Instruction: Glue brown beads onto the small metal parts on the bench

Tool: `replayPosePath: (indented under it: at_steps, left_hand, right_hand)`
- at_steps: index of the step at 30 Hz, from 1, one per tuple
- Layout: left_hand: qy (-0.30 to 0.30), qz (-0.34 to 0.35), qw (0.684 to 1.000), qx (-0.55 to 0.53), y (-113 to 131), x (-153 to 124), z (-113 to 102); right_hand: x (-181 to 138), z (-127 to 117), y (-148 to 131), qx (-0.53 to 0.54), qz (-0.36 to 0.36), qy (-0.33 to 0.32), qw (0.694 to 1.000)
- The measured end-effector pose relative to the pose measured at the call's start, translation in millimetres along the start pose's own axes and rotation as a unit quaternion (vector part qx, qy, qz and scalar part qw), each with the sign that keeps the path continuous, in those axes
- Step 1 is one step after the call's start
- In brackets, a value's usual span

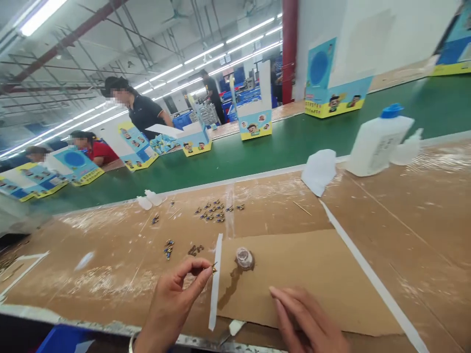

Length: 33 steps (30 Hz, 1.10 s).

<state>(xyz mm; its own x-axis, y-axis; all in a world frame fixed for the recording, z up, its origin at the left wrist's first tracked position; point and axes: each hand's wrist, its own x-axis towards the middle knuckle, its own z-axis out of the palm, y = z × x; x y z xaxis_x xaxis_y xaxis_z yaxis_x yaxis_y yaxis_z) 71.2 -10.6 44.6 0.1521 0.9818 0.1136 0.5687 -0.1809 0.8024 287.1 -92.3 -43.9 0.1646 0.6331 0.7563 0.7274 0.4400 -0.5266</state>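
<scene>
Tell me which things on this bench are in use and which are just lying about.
In use: left hand pinching a tiny piece; small round cap beside it; right hand flat on cardboard sheet.

Lying about: white bottle, crumpled cloth, scattered small pieces, printed boxes.

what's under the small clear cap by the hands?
The small clear cap sits on a dark wet stain spreading over the cardboard sheet. Whatever lies directly beneath the cap is hidden.

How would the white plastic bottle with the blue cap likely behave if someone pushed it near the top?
The white bottle stands tall on a narrow base, so it would probably tip rather than slide. Its smooth plastic looks fairly slippery. How full it is cannot be seen, so its weight is unclear.
</scene>
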Motion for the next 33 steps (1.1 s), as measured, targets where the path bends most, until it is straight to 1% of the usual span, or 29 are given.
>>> replayPosePath:
  at_steps: [3, 5, 9, 13, 18, 22, 29, 33]
  left_hand:
    - [-0.068, 0.083, 0.99, 0.086, 24, 21, 15]
    - [-0.093, 0.125, 0.978, 0.139, 34, 33, 23]
    - [-0.102, 0.192, 0.957, 0.193, 37, 47, 33]
    - [-0.108, 0.229, 0.939, 0.231, 37, 51, 36]
    - [-0.12, 0.243, 0.926, 0.264, 38, 53, 38]
    - [-0.119, 0.243, 0.925, 0.267, 38, 55, 40]
    - [-0.137, 0.239, 0.923, 0.271, 43, 55, 40]
    - [-0.139, 0.237, 0.921, 0.277, 43, 57, 42]
  right_hand:
    - [5, 0, -3, 0.035, -0.003, 0.014, 0.999]
    - [6, -1, -1, 0.043, -0.003, 0.021, 0.999]
    - [7, -2, -2, 0.061, 0.013, 0.038, 0.997]
    - [9, -1, -6, 0.072, 0.026, 0.059, 0.995]
    - [10, -1, -6, 0.077, 0.025, 0.077, 0.994]
    - [11, 0, -7, 0.077, 0.027, 0.083, 0.993]
    - [12, -1, -7, 0.075, 0.029, 0.093, 0.992]
    - [12, -1, -7, 0.078, 0.028, 0.088, 0.993]
